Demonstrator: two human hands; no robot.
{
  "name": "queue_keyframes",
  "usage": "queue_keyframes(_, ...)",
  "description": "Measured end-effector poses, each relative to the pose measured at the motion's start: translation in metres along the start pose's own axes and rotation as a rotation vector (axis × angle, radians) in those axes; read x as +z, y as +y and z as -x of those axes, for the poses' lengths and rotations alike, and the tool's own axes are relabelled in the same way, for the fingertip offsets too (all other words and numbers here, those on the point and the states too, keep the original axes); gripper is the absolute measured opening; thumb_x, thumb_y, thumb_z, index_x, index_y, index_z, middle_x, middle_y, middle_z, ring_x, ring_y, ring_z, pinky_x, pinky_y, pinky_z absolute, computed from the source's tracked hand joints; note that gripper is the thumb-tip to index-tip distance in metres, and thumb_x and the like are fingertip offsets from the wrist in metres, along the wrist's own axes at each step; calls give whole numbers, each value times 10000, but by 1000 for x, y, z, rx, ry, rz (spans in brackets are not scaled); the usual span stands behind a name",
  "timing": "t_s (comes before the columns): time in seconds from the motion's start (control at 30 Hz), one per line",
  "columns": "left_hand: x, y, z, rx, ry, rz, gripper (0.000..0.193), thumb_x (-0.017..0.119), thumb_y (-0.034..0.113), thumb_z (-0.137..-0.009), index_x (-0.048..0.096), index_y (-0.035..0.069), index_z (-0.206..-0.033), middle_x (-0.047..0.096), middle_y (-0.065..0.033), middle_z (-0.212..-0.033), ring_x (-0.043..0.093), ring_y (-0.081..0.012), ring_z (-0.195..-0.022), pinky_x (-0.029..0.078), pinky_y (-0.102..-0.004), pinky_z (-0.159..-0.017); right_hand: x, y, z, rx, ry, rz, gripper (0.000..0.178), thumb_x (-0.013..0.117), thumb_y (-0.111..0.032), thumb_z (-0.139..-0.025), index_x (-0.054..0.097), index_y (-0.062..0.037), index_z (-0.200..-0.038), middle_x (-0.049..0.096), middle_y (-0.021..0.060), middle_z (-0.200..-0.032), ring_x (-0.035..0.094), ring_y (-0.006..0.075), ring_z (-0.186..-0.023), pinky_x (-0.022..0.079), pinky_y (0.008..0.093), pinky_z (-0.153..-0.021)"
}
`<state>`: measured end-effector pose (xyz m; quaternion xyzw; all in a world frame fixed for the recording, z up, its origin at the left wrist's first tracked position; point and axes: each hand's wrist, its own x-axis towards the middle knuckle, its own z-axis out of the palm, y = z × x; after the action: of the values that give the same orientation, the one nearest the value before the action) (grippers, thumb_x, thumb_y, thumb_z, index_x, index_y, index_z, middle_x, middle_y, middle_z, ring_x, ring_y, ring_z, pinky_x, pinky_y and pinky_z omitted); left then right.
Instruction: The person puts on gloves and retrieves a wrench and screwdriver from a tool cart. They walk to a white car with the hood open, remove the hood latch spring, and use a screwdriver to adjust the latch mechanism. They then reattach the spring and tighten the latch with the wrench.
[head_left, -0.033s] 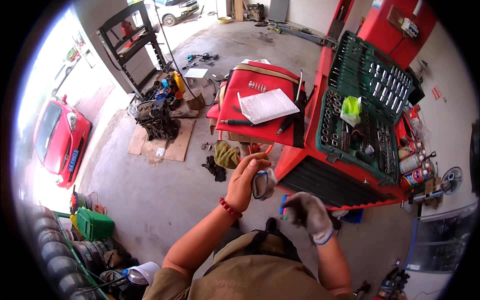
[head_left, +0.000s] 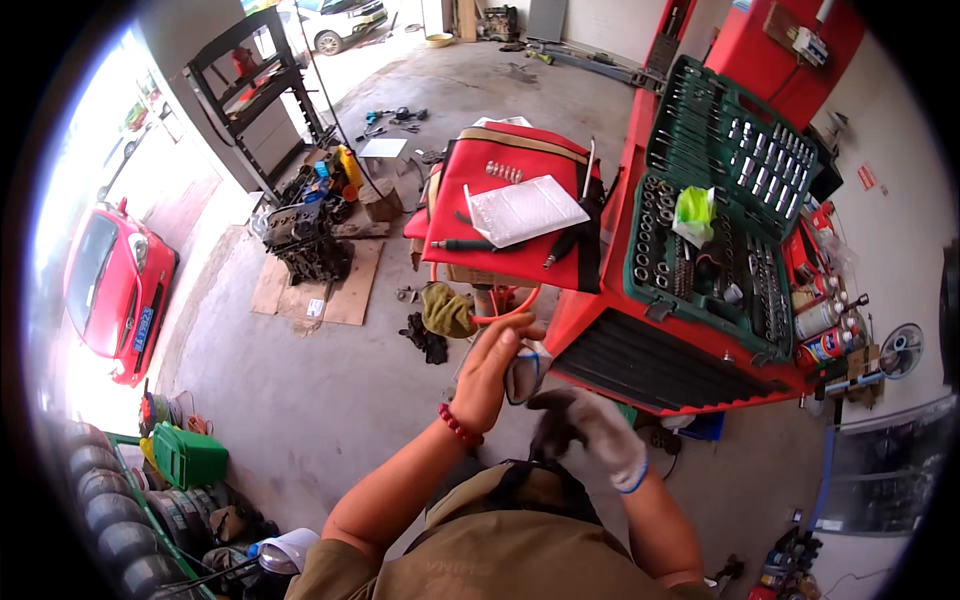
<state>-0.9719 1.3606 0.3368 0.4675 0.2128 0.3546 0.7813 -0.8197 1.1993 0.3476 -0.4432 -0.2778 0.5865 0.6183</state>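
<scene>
My left hand (head_left: 484, 378) is bare, with a red bead bracelet (head_left: 459, 426) at the wrist. Its fingers point up and away, and a grey work glove (head_left: 527, 376) with a blue-edged cuff is held against its palm side; the thumb's grip is mostly hidden. On my right hand (head_left: 598, 432) is a matching grey glove, darkened at the fingers. That hand holds nothing I can see, its fingers partly spread and reaching toward the loose glove's lower edge. Whether they touch it I cannot tell.
Ahead stands a red-covered surface (head_left: 440, 215) with a spring (head_left: 504, 172) and a white padded sheet (head_left: 525, 212). A green socket set (head_left: 640, 262) lies open on a red tool cabinet (head_left: 600, 335). An engine block (head_left: 305, 240) rests on cardboard at left.
My right hand has moved left, closer to the loose glove. The left hand has stayed nearly in place with that glove, and the view has shifted slightly.
</scene>
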Motion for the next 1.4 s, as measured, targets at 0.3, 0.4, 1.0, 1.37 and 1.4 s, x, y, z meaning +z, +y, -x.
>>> queue_keyframes(0.3,-34,-15,43,43,164,-289,389,517,244,-1110,591,-28,-1377,688,-136,-1246,648,-212,-1144,508,-373,-1018,5,17,9,-85,126,666,513,603,-471,-1057,676,26,-1162,731,96,-954,648,150,-796,534,318,-715)
queue_keyframes(0.4,-86,-37,68,-557,36,-310,412,524,330,-1105,670,-13,-1280,728,-91,-1138,666,-161,-1051,542,-344,-920,9,14,11,-207,78,-70,644,526,-532,-1067,641,85,-1214,728,189,-1061,697,231,-865,561,355,-767)
queue_keyframes(1.0,3,-17,22,-200,-88,-723,213,678,160,-917,659,-39,-988,706,-161,-799,703,-253,-751,547,-390,-716,52,9,12,-192,444,1882,355,761,-320,-851,645,-91,-1096,659,90,-906,669,310,-860,511,463,-768)
queue_keyframes(1.37,36,-20,20,120,-67,-851,175,672,41,-930,649,1,-1099,696,-98,-924,684,-176,-802,547,-324,-705,-12,56,4,-127,493,994,327,659,-391,-1004,682,-68,-965,683,123,-785,686,317,-697,521,435,-613)
queue_keyframes(1.4,44,-11,28,260,-136,-845,184,665,10,-912,652,6,-1094,692,-114,-945,689,-204,-835,550,-333,-750,-14,56,1,-49,486,804,347,640,-400,-1024,675,-61,-962,679,117,-764,684,294,-664,517,419,-598)
